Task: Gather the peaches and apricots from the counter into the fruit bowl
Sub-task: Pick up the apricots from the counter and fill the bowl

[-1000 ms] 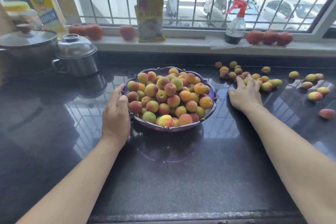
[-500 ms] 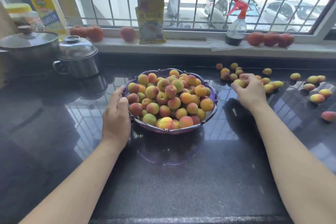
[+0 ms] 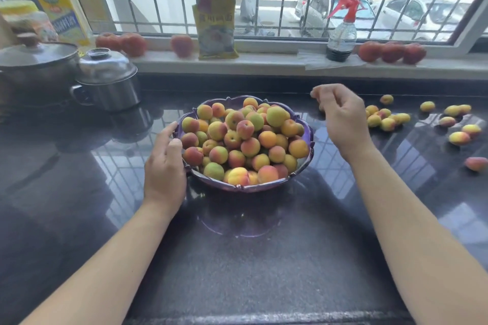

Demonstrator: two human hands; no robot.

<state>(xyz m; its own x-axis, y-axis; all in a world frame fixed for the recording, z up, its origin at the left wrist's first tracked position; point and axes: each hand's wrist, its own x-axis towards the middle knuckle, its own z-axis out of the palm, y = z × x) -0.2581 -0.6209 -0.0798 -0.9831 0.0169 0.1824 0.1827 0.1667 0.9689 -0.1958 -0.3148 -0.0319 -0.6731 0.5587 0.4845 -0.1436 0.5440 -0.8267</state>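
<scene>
A purple fruit bowl [image 3: 248, 187] stands mid-counter, heaped with yellow-orange peaches and apricots [image 3: 245, 140]. My left hand [image 3: 163, 166] cups the bowl's left rim, thumb against the edge. Raised just right of the bowl's far rim, my right hand [image 3: 343, 116] has its fingers loosely curled, and I see nothing in them. A pale green-yellow fruit [image 3: 276, 115] lies on top of the heap near that hand. Loose fruit [image 3: 383, 120] is clustered on the dark counter behind my right hand. More pieces [image 3: 459, 137] are scattered further right, and a reddish one [image 3: 475, 163] lies nearest the edge of view.
Two lidded steel pots [image 3: 108, 82] sit at the back left beside an oil bottle [image 3: 60, 5]. On the window sill are a yellow packet [image 3: 216, 26], a spray bottle [image 3: 342, 34] and larger red fruits [image 3: 390, 51]. The counter's front edge [image 3: 264, 316] runs below my arms.
My right hand closed on fruit in the loose cluster, then lifted and swung left toward the bowl; a green-yellow fruit now tops the heap. The left hand stayed on the bowl.
</scene>
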